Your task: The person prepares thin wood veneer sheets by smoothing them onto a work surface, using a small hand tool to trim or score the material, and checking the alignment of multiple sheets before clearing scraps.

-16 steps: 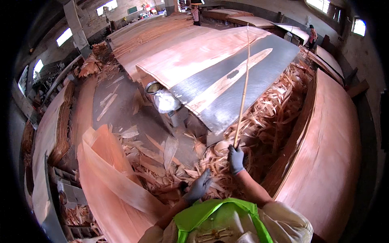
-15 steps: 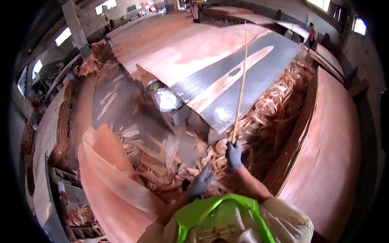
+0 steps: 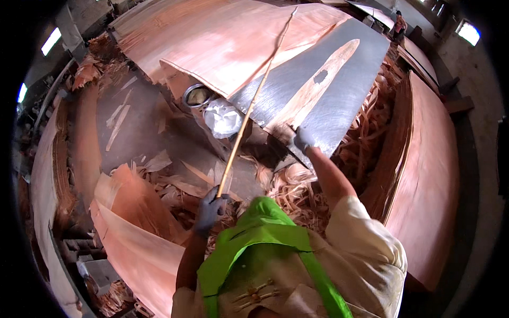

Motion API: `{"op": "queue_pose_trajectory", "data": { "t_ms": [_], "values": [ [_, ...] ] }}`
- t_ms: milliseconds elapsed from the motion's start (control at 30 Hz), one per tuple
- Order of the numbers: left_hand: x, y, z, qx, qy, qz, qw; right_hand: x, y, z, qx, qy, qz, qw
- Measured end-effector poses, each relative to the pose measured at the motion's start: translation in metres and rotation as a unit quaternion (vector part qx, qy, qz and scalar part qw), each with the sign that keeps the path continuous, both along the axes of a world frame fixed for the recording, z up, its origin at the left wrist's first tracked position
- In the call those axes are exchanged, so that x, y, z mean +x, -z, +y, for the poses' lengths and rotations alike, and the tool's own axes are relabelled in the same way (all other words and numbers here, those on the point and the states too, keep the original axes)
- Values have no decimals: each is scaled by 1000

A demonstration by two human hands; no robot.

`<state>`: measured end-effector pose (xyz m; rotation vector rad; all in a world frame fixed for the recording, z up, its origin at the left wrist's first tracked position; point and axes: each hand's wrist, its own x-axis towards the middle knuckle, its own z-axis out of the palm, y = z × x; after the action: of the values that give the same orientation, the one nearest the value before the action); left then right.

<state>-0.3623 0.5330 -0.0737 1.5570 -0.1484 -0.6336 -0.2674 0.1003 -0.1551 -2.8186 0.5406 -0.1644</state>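
Observation:
Low at the left, my left hand (image 3: 210, 208), in a dark grey glove, is closed round the lower end of a long, thin bamboo stick (image 3: 249, 108). The stick slants up and away, its far part crossing the pinkish wood veneer sheets (image 3: 212, 45). My gloved right hand (image 3: 304, 139) reaches out to the near edge of a smooth grey panel (image 3: 350, 79). Its slightly blurred fingers appear closed on the near end of a pale, pointed veneer strip (image 3: 331, 63), which has a dark hole midway. Part of that grip is hidden.
A round can (image 3: 197, 95) and a white plastic bag (image 3: 222, 117) stand by the panel's left corner. Curled veneer scraps (image 3: 297, 188) litter the floor. Tall veneer stacks (image 3: 429, 175) flank my right, and a curved sheet (image 3: 132, 233) my left. A person (image 3: 399, 25) stands far off.
The stick has passed from my right hand to my left and swung leftward. My right hand has reached forward to the strip's near end. The view has tilted down.

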Motion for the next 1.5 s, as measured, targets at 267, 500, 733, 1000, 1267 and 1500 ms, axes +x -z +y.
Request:
{"op": "queue_pose_trajectory", "data": {
  "t_ms": [267,500,733,1000,1267,1500],
  "values": [
    [47,-3,53,50,-13,-20,998,5,-65,10,-146,-152,134,968],
    [137,11,62,192,67,-133,970,-110,77,28,478,243,-16,844],
    [179,84,125,242,-71,-74,965,-39,18,122,763,371,-132,513],
    [314,52,50,181,-10,-15,983,-99,15,54,564,444,-494,491],
    [486,30,-22,137,-8,-53,989,-352,86,231,141,751,-40,644],
    [624,76,23,119,76,-405,903,-279,45,356,114,788,88,598]
  ]
}}
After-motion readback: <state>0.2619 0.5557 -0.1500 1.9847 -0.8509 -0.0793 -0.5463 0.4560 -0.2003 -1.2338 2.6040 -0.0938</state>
